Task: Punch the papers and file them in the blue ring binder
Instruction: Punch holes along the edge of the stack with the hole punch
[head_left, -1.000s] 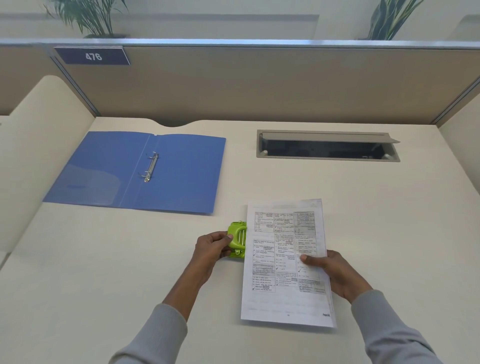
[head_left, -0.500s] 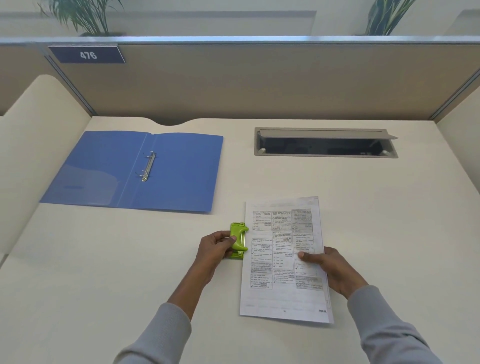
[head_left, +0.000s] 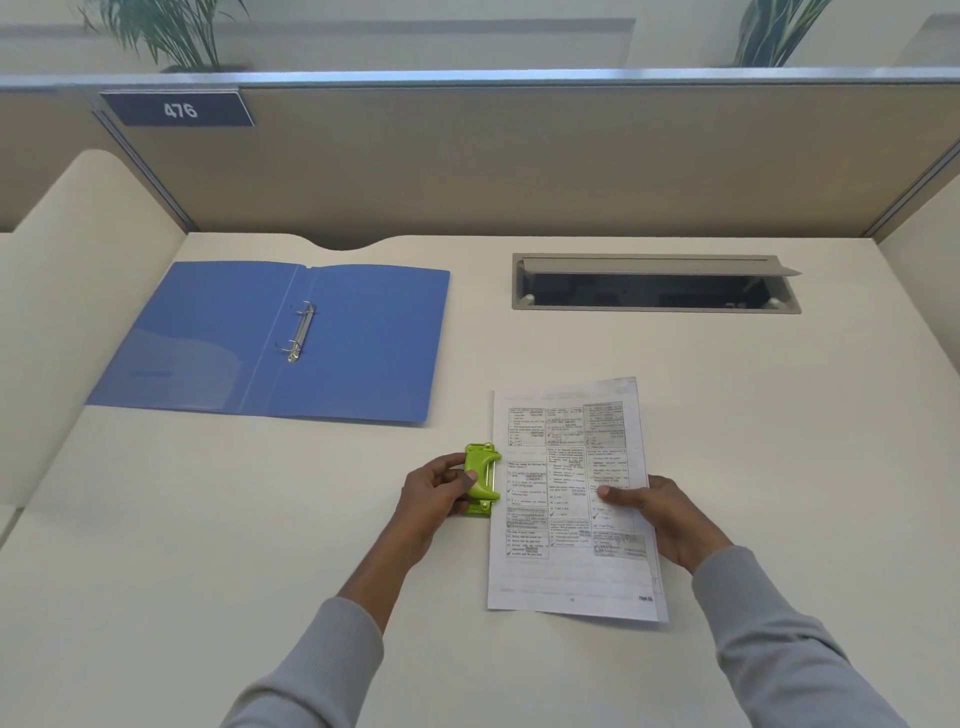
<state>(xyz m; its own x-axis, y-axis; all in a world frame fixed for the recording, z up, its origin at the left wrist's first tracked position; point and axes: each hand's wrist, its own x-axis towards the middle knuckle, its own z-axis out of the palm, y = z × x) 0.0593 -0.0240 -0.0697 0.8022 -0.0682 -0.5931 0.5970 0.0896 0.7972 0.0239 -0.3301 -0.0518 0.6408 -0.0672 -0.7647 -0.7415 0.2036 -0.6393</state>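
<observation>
A stack of printed papers lies on the desk in front of me. Its left edge sits in the slot of a small green hole punch. My left hand grips the punch, thumb on its top lever. My right hand holds the right edge of the papers, thumb on top and fingers beneath. The blue ring binder lies open and flat at the back left, its two metal rings standing in the spine, with nothing filed in it.
A grey cable hatch with its lid raised is set into the desk at the back right. A beige partition with a "476" sign runs along the back. A low divider borders the left side.
The punch's lever has gone down under my left thumb. The papers have shifted slightly left into the punch; the binder has not moved.
</observation>
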